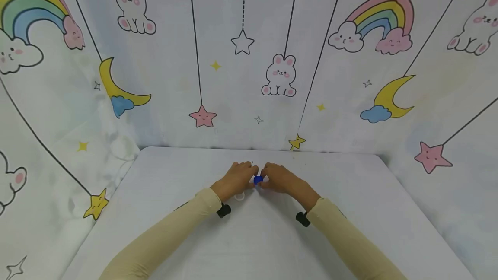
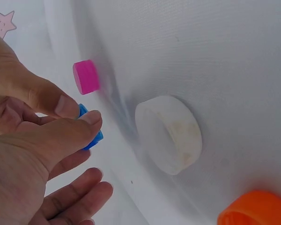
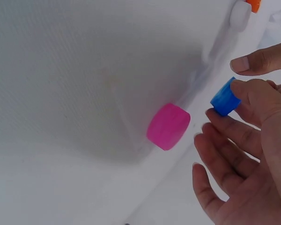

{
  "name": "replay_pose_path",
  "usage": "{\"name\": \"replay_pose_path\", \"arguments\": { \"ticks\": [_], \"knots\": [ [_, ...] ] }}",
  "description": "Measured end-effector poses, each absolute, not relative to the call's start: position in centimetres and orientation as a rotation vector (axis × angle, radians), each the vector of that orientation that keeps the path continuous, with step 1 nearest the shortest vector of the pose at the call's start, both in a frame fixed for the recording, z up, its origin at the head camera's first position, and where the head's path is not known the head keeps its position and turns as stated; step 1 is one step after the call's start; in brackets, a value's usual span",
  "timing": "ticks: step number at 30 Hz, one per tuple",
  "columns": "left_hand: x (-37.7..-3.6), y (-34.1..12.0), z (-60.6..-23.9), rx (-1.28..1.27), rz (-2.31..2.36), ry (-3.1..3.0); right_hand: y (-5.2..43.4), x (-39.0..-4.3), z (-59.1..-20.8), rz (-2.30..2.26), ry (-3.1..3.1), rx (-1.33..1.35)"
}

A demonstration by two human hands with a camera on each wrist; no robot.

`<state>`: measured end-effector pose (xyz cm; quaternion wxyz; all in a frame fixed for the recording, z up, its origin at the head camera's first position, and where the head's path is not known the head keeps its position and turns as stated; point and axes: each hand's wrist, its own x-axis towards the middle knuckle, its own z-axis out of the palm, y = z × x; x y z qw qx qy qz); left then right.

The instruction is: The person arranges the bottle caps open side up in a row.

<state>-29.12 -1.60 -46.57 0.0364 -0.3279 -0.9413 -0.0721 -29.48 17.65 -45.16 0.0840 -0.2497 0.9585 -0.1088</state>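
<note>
Small blue bottle cap, held just above the white table between the two hands, near the table's far edge. Probably very light, stiff moulded plastic, smooth enough to squirt out of a loose pinch; not fragile. Best taken across the side wall, thumb against finger, as appears to be the case now. Pinched by the right hand, its thumb lying over the top edge and a finger pressing from below, remaining fingers spread loosely underneath. Also touched by the left hand, whose thumb lies across the cap's face with a fingertip meeting it from above; other fingers of that hand loosely curled and holding nothing. Close by on the table, a pink bottle cap, apart from the blue one. Farther along, a white bottle cap, wider and shallow, open side up. Beyond that, an orange bottle cap, only partly in the left wrist view. Behind the table, a backdrop printed with rabbits, rainbows, moons and stars.
</note>
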Motion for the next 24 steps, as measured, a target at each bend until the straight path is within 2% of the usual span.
{"name": "replay_pose_path", "arguments": {
  "ticks": [24],
  "knots": [
    [-29.2, -1.3, -46.5, -1.04, -0.185, -2.772, 19.0, -29.2, -44.8, -0.514, 2.787, -0.714]
  ]
}}
